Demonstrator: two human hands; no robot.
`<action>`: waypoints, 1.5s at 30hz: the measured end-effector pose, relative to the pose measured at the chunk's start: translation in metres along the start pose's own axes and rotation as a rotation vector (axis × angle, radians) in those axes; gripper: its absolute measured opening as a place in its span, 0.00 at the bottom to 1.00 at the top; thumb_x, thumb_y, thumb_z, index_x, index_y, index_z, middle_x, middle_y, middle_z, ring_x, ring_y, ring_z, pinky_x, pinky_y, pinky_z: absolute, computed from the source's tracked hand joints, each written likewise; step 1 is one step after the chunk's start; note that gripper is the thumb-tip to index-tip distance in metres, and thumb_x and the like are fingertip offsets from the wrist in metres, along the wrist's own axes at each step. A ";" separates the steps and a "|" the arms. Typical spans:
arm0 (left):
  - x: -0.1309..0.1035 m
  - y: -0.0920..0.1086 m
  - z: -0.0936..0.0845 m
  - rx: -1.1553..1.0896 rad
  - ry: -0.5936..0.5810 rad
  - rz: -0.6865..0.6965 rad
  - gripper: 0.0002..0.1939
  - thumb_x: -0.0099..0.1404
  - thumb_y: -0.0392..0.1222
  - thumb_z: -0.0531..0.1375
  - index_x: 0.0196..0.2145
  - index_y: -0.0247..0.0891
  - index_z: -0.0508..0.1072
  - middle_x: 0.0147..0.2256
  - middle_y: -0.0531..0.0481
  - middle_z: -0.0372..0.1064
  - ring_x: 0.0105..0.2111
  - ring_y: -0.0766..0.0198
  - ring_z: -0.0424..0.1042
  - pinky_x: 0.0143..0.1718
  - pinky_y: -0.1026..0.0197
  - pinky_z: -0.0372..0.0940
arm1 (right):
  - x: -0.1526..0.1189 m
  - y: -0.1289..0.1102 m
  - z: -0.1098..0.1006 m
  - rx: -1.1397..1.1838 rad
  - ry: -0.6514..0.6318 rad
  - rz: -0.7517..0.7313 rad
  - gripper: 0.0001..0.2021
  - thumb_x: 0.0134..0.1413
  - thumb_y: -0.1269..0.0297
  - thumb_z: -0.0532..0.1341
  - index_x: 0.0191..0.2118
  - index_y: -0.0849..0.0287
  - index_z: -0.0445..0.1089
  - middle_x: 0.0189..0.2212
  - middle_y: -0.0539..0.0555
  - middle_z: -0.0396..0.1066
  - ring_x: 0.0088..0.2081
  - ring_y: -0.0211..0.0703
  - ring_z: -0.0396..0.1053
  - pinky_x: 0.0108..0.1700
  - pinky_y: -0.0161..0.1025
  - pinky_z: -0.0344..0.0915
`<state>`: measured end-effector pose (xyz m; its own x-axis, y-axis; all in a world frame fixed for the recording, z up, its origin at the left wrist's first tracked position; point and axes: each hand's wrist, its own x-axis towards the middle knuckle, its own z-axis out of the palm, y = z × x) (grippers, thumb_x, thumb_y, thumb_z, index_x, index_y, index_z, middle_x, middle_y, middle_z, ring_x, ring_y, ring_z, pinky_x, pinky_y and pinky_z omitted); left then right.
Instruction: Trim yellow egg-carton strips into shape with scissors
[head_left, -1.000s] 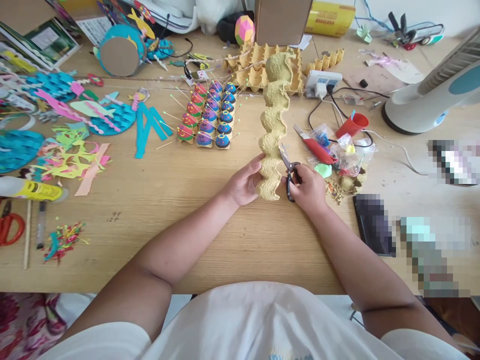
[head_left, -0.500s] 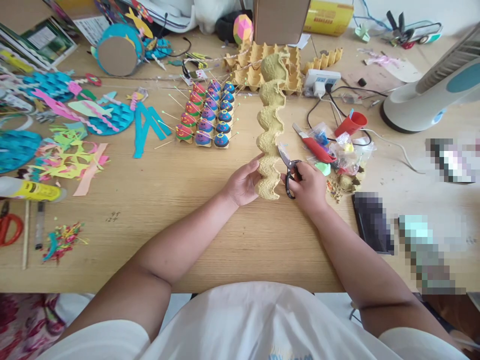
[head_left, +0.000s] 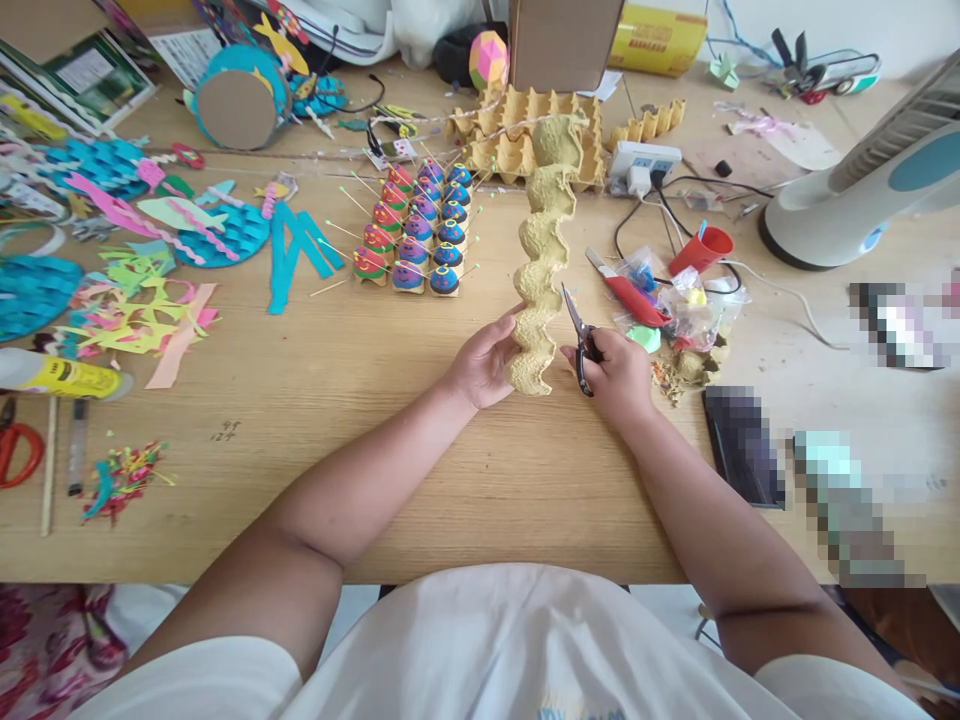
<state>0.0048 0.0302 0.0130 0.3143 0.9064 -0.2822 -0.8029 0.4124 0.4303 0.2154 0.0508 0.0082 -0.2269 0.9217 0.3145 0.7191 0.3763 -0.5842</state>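
A long yellowish egg carton strip (head_left: 537, 268) with a row of bumps is raised over the table, its far end tilted up. My left hand (head_left: 487, 365) grips it near its lower end; the fingers pass behind the strip and are partly hidden. Black-handled scissors (head_left: 581, 335) are in my right hand (head_left: 621, 368), fingers closed round the handles. Their pointed blades aim up and away, just right of the strip and apart from it. Beyond my left hand stand painted egg carton caterpillars (head_left: 411, 244) in red, purple and blue, with thin pin-like feelers.
Uncut egg trays (head_left: 517, 135) lie at the back. A red cutter (head_left: 636, 300), plastic bags, a red cup (head_left: 701, 250) and a power strip (head_left: 643, 160) are to the right. Paper scraps (head_left: 142, 320) and a glue bottle (head_left: 64, 377) lie left; a fan (head_left: 862, 170) stands far right.
The scissors have drawn away from the strip's right edge, and their blades now point more upright. The strip's far end has swung slightly right. Both hands keep their hold.
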 end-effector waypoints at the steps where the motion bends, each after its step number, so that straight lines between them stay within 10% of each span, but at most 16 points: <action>1: 0.000 0.000 0.000 -0.002 0.000 0.000 0.16 0.77 0.44 0.57 0.58 0.41 0.76 0.32 0.51 0.82 0.27 0.62 0.79 0.31 0.61 0.75 | 0.000 0.001 0.000 0.002 0.007 0.011 0.30 0.63 0.32 0.59 0.24 0.52 0.55 0.22 0.51 0.63 0.26 0.42 0.58 0.31 0.42 0.48; 45: 0.004 -0.001 -0.007 0.046 -0.060 0.051 0.25 0.73 0.40 0.59 0.66 0.38 0.72 0.32 0.51 0.82 0.25 0.63 0.79 0.24 0.64 0.71 | -0.002 0.004 0.000 -0.175 0.121 -0.092 0.25 0.65 0.37 0.61 0.29 0.53 0.66 0.26 0.52 0.70 0.30 0.45 0.65 0.33 0.42 0.53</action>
<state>0.0034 0.0332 0.0055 0.3046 0.9295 -0.2080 -0.7950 0.3684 0.4818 0.2185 0.0502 0.0056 -0.2244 0.8623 0.4540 0.8042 0.4270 -0.4135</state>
